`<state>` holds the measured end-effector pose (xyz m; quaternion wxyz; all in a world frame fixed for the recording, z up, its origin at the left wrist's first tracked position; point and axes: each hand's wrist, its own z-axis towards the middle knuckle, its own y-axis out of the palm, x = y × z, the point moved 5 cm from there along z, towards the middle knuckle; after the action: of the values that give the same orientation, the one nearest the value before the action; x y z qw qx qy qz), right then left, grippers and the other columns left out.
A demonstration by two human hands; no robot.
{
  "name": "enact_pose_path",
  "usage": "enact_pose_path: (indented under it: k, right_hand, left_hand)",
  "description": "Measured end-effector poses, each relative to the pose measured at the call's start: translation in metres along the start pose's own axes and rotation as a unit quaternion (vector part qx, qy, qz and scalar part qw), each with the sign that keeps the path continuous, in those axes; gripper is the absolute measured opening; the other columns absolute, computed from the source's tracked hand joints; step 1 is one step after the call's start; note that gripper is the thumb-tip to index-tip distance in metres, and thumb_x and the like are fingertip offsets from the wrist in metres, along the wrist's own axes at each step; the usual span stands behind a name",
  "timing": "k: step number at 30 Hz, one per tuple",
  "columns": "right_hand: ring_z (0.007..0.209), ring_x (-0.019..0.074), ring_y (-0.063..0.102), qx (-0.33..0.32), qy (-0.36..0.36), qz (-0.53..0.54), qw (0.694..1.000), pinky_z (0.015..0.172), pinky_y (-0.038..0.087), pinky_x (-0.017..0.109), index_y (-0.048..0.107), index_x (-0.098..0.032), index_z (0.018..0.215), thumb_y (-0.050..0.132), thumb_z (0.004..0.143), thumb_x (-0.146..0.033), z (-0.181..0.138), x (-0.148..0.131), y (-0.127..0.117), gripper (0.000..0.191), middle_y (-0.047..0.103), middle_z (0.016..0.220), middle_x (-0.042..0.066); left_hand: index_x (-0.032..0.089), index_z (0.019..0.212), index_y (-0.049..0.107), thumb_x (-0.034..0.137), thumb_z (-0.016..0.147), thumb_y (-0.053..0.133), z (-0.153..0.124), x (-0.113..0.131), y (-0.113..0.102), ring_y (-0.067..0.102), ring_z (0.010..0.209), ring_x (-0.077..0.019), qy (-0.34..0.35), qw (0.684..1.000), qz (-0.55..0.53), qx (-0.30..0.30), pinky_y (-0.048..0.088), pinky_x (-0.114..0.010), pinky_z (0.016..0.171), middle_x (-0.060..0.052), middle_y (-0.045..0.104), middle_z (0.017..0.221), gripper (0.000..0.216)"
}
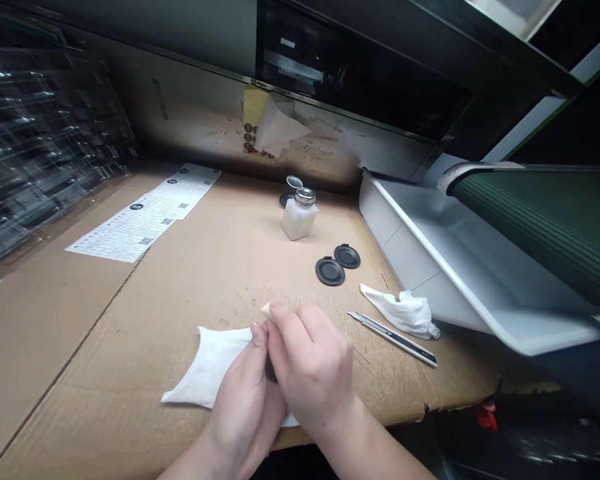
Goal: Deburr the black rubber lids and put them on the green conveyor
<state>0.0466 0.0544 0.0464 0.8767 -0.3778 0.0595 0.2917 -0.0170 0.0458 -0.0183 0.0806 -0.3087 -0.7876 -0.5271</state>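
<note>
My left hand (243, 407) and my right hand (313, 363) are pressed together low in the middle of the view. The right one is closed, with a small cream-coloured tip (265, 309) poking out past its fingers. Curled beneath it, the left one cups something dark (271, 371), which shows only as a sliver between the hands. What exactly either hand holds is mostly covered by the fingers. Under both hands a white cloth (213, 363) lies spread on the cardboard-covered table (180, 293).
A utility knife (395, 339) and a crumpled white cloth (405, 312) lie to the right. Two round black caps (331, 271) and a metal-topped pump bottle (300, 219) stand farther back. A grey bin (415, 233) borders the right; clear trays (45, 133) and printed sheets (135, 223) are left.
</note>
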Motion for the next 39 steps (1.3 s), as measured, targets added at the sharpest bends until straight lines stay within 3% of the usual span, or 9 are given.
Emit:
enact_pose_path:
  k: [5,8,10,14,19,26,33,36,39]
  right_hand:
    - [0.078,0.0134,0.059,0.035,0.079,0.12,0.989,0.072,0.049,0.025,0.061,-0.019,0.098,0.056,0.082,-0.015,0.008,0.019,-0.029,0.018,0.064,0.085,0.003]
    - [0.072,0.0132,0.058,-0.003,0.032,0.094,0.995,0.067,0.049,0.026,0.062,-0.019,0.099,0.056,0.08,-0.011,-0.005,0.02,-0.035,0.021,0.064,0.08,0.003]
    - [0.07,0.0135,0.057,-0.032,-0.017,0.072,0.997,0.065,0.048,0.026,0.062,-0.017,0.099,0.056,0.08,-0.008,-0.014,0.015,-0.029,0.022,0.064,0.075,0.004]
    - [0.068,0.0142,0.055,-0.031,-0.064,0.014,0.997,0.064,0.047,0.026,0.062,-0.013,0.099,0.054,0.08,-0.008,-0.022,0.004,-0.012,0.021,0.061,0.072,0.005]
    - [0.065,0.014,0.052,-0.096,-0.122,0.032,0.987,0.057,0.043,0.026,0.059,-0.011,0.108,0.051,0.083,-0.014,-0.024,-0.009,-0.01,0.026,0.057,0.067,0.003]
    - [0.067,0.0129,0.051,-0.087,-0.086,0.019,0.992,0.058,0.042,0.026,0.062,-0.015,0.101,0.049,0.085,-0.014,-0.012,0.0,-0.007,0.02,0.06,0.074,0.003]
    - [0.062,0.0137,0.05,-0.188,-0.176,0.063,0.964,0.054,0.041,0.026,0.062,-0.012,0.102,0.047,0.085,-0.013,-0.031,-0.001,-0.03,0.022,0.054,0.064,0.002]
    - [0.062,0.0118,0.052,-0.161,-0.101,0.075,0.979,0.055,0.043,0.023,0.062,-0.017,0.1,0.049,0.085,-0.013,-0.025,0.02,-0.042,0.02,0.057,0.066,0.001]
    - [0.067,0.0121,0.057,-0.108,0.001,0.09,0.99,0.061,0.048,0.024,0.062,-0.018,0.099,0.051,0.085,-0.015,-0.019,0.031,-0.038,0.018,0.063,0.074,0.003]
  left_hand:
    - [0.016,0.105,0.062,0.043,0.088,0.039,0.001,-0.001,0.004,0.051,0.113,-0.0242,-0.017,0.997,-0.04,-0.064,0.037,-0.038,0.098,-0.009,0.066,0.107,0.04]
    - [0.015,0.103,0.063,0.047,0.088,0.036,0.002,-0.001,0.002,0.051,0.112,-0.0251,-0.031,0.997,-0.051,-0.054,0.036,-0.039,0.099,-0.009,0.066,0.105,0.044]
    - [0.016,0.101,0.063,0.049,0.087,0.037,0.003,-0.001,0.001,0.051,0.112,-0.0251,-0.043,0.997,-0.056,-0.041,0.035,-0.038,0.1,-0.009,0.066,0.104,0.045]
    - [0.018,0.101,0.063,0.048,0.086,0.039,0.002,0.0,0.001,0.05,0.112,-0.0235,-0.036,0.998,-0.05,-0.035,0.031,-0.035,0.102,-0.007,0.065,0.106,0.042]
    - [0.015,0.1,0.064,0.054,0.084,0.038,-0.001,-0.001,0.001,0.053,0.107,-0.0259,-0.046,0.998,-0.021,-0.045,0.031,-0.039,0.101,-0.01,0.065,0.101,0.049]
    - [0.016,0.098,0.064,0.05,0.086,0.036,0.0,-0.001,0.001,0.05,0.111,-0.0239,-0.038,0.998,-0.028,-0.05,0.03,-0.036,0.102,-0.008,0.064,0.104,0.045]
    - [0.012,0.103,0.062,0.055,0.084,0.037,-0.002,0.0,0.002,0.056,0.104,-0.0267,-0.055,0.998,-0.015,-0.013,0.037,-0.038,0.097,-0.013,0.066,0.101,0.053]
    - [0.013,0.105,0.061,0.053,0.085,0.037,0.0,0.0,0.005,0.057,0.103,-0.0257,-0.053,0.998,-0.031,-0.019,0.039,-0.038,0.095,-0.013,0.066,0.102,0.051]
    - [0.015,0.108,0.06,0.051,0.086,0.036,0.001,0.0,0.005,0.056,0.106,-0.0253,-0.05,0.998,-0.032,-0.029,0.038,-0.04,0.096,-0.011,0.066,0.103,0.049]
